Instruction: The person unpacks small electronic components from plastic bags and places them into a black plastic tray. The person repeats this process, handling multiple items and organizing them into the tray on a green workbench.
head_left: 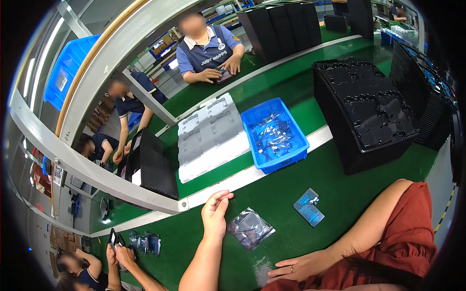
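My left hand (216, 213) is raised just left of a shiny silver-grey antistatic bag (251, 229). Its fingers are curled in toward the thumb, and nothing shows between them. The bag lies crumpled on the green tabletop (359, 191), with a dark content dimly visible through it. Palm down, my right hand (301, 267) rests at the near edge with its fingers apart, a ring on one of them. Beside it is a pale scuffed patch (262, 270). Farther off to the right lies a thin dark L-shaped pack (309, 208) with light blue print, which neither hand touches.
A blue bin (304, 145) of bagged parts stands ahead, beside white moulded trays (211, 138). Tall black tray stacks (340, 131) rise at right. A grey metal frame (121, 186) crosses the left. Co-workers handle items across the bench and at lower left, near bagged parts (145, 243).
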Motion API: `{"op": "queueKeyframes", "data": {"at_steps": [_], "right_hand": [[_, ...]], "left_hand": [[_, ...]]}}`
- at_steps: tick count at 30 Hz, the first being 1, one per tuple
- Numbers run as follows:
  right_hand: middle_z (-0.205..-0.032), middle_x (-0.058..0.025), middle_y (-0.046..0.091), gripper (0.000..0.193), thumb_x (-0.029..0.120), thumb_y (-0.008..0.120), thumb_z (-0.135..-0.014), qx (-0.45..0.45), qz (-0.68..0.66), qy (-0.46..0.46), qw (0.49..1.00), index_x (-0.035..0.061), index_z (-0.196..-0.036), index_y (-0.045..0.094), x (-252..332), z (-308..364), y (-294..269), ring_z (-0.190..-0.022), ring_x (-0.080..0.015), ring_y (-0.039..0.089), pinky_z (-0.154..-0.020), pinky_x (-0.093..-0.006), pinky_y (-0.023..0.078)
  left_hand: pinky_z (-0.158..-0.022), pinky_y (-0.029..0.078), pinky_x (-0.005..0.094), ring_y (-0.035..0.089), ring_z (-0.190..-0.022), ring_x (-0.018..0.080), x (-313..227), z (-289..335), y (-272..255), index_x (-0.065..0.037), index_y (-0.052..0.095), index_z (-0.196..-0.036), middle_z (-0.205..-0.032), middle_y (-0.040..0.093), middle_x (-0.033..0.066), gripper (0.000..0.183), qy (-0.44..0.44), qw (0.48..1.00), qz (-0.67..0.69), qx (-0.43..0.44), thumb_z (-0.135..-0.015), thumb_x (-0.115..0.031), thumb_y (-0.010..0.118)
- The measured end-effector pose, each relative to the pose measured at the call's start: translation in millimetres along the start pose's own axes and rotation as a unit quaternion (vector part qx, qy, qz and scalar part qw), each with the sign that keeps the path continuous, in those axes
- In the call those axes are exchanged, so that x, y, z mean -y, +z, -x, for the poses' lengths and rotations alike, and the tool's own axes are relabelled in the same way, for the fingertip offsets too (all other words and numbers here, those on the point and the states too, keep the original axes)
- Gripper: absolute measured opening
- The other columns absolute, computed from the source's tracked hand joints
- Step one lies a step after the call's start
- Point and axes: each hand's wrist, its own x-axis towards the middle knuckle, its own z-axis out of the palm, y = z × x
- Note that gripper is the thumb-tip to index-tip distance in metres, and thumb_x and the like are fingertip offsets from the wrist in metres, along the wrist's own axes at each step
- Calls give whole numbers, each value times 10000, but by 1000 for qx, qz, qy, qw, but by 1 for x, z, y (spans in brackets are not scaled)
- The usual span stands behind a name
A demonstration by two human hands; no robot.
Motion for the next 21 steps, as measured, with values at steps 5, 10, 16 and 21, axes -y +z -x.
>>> {"op": "queueKeyframes", "data": {"at_steps": [5,10,16,21], "right_hand": [[-1426,-137,384,272,244,514,-823,52,13,-3,999,18,-915,633,0,0,-4,-1401,-289,199,-1152,-415,184],[-1477,-117,316,258,277,501,-849,44,-8,0,999,71,-862,655,-1,0,0,-1406,-279,189,-1152,-412,179],[-1490,-85,305,280,301,486,-857,48,75,-2,996,108,-902,683,1,0,-1,-1410,-265,182,-1153,-406,175],[-1480,-69,327,304,320,482,-854,-2,107,0,994,108,-926,687,1,-3,0,-1408,-267,186,-1154,-402,171]], "left_hand": [[-928,421,293,598,-994,159,0,0,0,17,601,-1083,-1016,655,106,194,1,1000,6,-2,-905,-40,550],[-935,419,298,599,-999,161,3,-4,-2,13,603,-1083,-1017,656,106,194,-8,1000,23,-2,-904,-45,553],[-940,418,304,597,-1000,163,2,-3,-1,9,604,-1083,-1021,652,104,194,-10,1000,17,-1,-906,-57,559],[-938,419,302,598,-998,163,2,-3,-2,6,606,-1078,-1016,650,99,188,-4,1000,19,-5,-905,-55,562]]}}
